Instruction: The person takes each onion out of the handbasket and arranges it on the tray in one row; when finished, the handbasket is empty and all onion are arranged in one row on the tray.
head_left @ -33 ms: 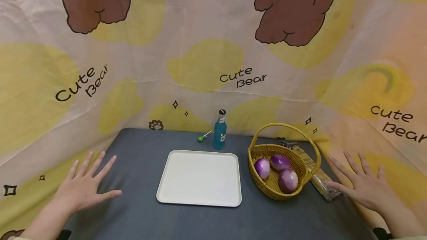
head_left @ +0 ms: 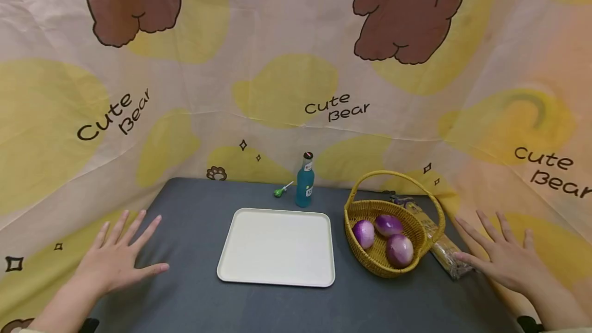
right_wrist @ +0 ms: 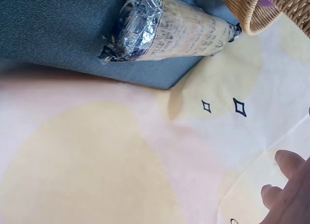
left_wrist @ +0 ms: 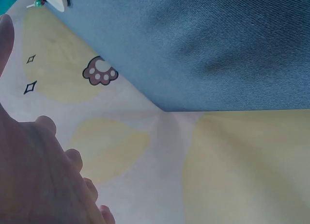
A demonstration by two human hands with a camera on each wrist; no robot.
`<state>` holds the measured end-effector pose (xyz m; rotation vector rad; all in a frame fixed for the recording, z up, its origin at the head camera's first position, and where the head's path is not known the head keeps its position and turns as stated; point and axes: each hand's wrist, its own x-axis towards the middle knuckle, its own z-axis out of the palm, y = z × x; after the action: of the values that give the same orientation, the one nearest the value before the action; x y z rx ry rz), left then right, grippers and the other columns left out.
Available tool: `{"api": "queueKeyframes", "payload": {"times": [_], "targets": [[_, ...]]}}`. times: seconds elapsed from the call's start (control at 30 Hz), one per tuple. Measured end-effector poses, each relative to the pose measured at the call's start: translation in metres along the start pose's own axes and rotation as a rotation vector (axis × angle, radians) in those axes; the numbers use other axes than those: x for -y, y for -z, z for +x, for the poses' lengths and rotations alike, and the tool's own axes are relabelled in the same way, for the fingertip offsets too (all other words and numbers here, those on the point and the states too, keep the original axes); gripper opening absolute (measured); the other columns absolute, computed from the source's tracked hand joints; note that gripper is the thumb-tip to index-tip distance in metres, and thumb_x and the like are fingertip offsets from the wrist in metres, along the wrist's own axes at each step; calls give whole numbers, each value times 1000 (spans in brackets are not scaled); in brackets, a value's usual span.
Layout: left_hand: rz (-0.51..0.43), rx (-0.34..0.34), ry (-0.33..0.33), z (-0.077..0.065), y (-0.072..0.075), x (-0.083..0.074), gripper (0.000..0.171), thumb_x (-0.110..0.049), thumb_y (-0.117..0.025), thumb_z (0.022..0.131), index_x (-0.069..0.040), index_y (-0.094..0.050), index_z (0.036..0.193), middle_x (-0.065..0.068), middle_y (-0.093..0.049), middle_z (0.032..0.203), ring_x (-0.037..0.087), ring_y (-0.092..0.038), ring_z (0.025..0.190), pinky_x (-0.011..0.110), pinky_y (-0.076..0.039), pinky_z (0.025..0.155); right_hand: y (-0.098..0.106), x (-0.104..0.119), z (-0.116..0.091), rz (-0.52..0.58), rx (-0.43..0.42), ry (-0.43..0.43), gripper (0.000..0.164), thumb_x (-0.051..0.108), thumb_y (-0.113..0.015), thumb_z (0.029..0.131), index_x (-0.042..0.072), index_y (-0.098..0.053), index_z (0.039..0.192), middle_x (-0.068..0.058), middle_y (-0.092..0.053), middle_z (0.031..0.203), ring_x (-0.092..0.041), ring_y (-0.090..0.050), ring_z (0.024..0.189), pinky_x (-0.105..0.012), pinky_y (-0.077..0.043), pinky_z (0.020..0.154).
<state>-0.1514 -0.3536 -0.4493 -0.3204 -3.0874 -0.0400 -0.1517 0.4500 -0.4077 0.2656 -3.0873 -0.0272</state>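
With its fingers spread, my left hand (head_left: 113,261) hovers over the left edge of the table and holds nothing. My right hand (head_left: 506,261), also spread and bare, is at the right edge. Nearest to it lies a long clear-wrapped package (right_wrist: 186,30) with printed text, partly behind a yellow wicker basket (head_left: 376,267). Three purple onions (head_left: 400,251) sit in the basket, whose tall handle arches above them. A white rectangular tray (head_left: 277,246) lies flat in the middle. Behind it a blue glass bottle (head_left: 304,186) stands upright, beside a green lollipop (head_left: 279,192) lying down.
The dark grey table (head_left: 194,230) is bordered at the back and sides by a hanging cloth (head_left: 277,30) printed with brown bears, yellow patches and lettering. The basket handle rises well above the tabletop. The tray stands apart from the basket.
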Motion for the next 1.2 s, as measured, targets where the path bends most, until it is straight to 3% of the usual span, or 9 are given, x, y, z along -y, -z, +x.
{"api": "queueKeyframes", "payload": {"times": [0.2,0.53,0.7,0.77,0.9,1.0,1.07,1.13,1.2], "targets": [[-3,1,1,0,1,-1,110,-78,-55,85,-34,11,162,17,7,170,47,18,151,62,26,113,0,3,-2,-8,-1,4,90,67,-53,94,40,0,162,-8,19,168,-49,28,146,-90,11,93],[8,-13,0,-3,1,-3,110,-77,-57,85,-34,10,162,17,5,170,49,12,152,54,32,111,-1,4,-3,8,-10,4,90,67,-53,94,40,-1,162,-10,15,169,-49,27,147,-90,10,93],[-9,-24,4,-9,3,-6,109,-76,-57,86,-33,9,162,17,5,170,46,18,152,48,36,108,0,7,-6,102,-33,20,88,60,-56,96,37,-3,163,-6,14,170,-40,31,148,-90,5,94],[-29,-25,6,-10,5,-8,108,-74,-57,87,-33,9,162,18,5,170,47,18,151,49,36,108,1,9,-7,155,-70,40,88,53,-60,97,35,-7,163,-5,10,171,-36,28,150,-90,-3,94],[-86,-26,14,-11,5,-13,106,-70,-58,89,-31,7,163,22,1,169,50,16,150,53,34,109,4,14,-8,307,-158,111,85,37,-69,95,29,-19,163,-10,-4,171,-40,12,155,-87,-8,100],[-172,-45,2,-11,0,-16,105,-65,-61,90,-27,5,163,26,-2,167,51,18,150,60,29,111,7,20,-7,403,-197,121,80,30,-72,94,27,-28,161,-15,-15,169,-54,-12,150,-84,-17,99],[-265,-63,-16,-10,-4,-19,103,-58,-64,92,-25,2,164,27,-4,167,51,16,150,64,25,112,8,25,-6,418,-228,99,75,29,-72,94,24,-34,159,-19,-25,165,-56,-37,138,-77,-34,95],[-350,-77,-33,-8,-8,-23,100,-53,-66,93,-23,-3,164,28,-9,166,51,13,151,67,21,113,8,31,-5,422,-277,72,71,29,-75,92,21,-42,155,-20,-40,157,-40,-55,126,-58,-50,89],[-416,-94,-48,-7,-13,-28,95,-48,-67,93,-21,-9,164,29,-15,165,54,6,151,70,17,114,6,36,-4,447,-332,49,67,27,-77,91,17,-49,151,-19,-53,146,-13,-61,114,-34,-57,79]]}}
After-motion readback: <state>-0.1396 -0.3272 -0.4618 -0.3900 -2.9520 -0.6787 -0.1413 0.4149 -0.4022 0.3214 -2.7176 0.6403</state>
